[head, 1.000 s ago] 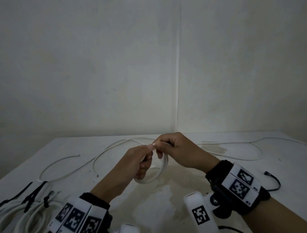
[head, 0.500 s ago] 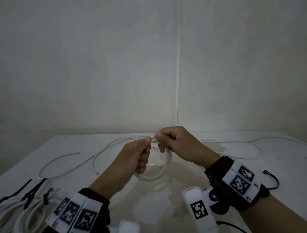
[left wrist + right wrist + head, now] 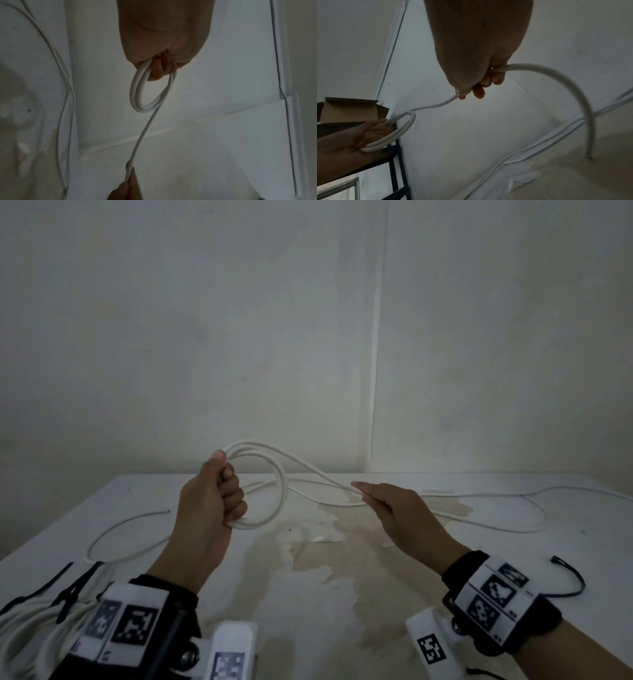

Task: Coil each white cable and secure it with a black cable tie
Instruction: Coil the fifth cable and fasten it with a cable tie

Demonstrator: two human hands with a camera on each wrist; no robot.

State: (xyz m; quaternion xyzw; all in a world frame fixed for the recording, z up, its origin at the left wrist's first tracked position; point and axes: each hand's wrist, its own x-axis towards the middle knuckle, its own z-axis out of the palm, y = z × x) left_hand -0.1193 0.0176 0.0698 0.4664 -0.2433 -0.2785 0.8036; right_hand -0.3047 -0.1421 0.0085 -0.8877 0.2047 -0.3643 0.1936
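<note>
- The left hand [image 3: 209,501] is closed in a fist around a small coil [image 3: 274,491] of white cable. The fingers [image 3: 157,71] curl through the ring, so the 2 or so loops stay together and cannot spring open.
- The coil is held up in the air above the desk [image 3: 513,542], not lying on it. That likely makes it easy to lay a new loop on top.
- The right hand [image 3: 394,508] is well apart from the left hand, out to the side. Its grip is a light pinch: the thumb and fingers [image 3: 481,89] close on the loose cable [image 3: 318,472] that runs from the coil.
- The hands look spread like this to pull out a fresh piece of cable, about enough for the next loop. The light pinch would let the cable slide through.
- Past the right hand, the rest of the white cable lies on the desk and curves far off to the right. So a lot is left to wind up.
- Another white cable [image 3: 113,532] lies loose on the left side of the desk, waiting its turn.
- A bundle of white cables with black ties [image 3: 41,611] sits at the near left corner. It seems to be the done pile.
- One black cable tie [image 3: 575,577] lies alone near the right wrist. It is close by, likely so it can be grabbed when this coil is finished.
- A brown stain [image 3: 342,542] marks the middle of the desk.
</note>
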